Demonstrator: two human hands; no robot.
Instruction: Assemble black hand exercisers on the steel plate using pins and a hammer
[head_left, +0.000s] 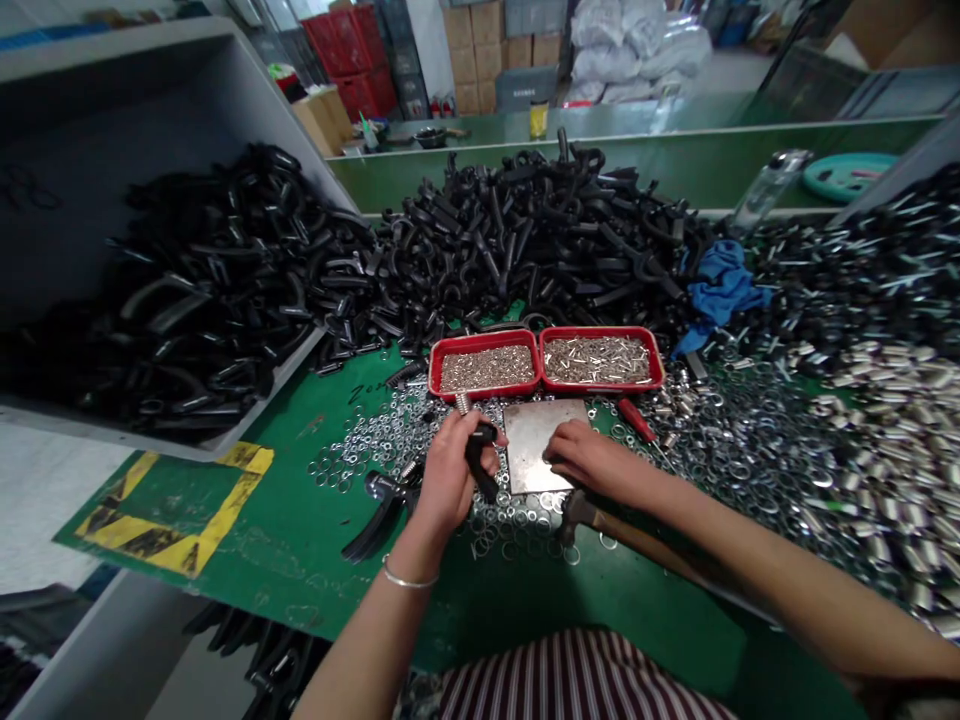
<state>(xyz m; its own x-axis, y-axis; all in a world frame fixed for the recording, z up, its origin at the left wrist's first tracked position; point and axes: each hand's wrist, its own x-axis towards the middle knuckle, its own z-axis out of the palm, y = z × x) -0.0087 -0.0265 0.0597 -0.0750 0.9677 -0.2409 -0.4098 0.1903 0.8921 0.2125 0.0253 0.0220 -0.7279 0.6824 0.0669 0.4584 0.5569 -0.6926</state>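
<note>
My left hand (448, 465) is wrapped around a black curved handle (480, 462). A ridged metal piece, like a spring or threaded end, (462, 403) sticks up above its fingers. My right hand (589, 455) rests at the right side of a flat metal plate (526, 450), fingers curled together; anything inside them is hidden. Beneath my right forearm lies a hammer (576, 518) with a wooden shaft. Another black handle (379, 520) lies on the green table (300, 555), left of my left wrist. Small metal rings (517, 530) are scattered around the plate.
Two red trays (486, 390) of small metal pins stand behind the plate. Beyond them rises a heap of black handles (517, 230), with a grey bin (247, 110) of more at left. A red-handled screwdriver (636, 418), blue cloth (720, 285) and metal sleeves (900, 470) lie right.
</note>
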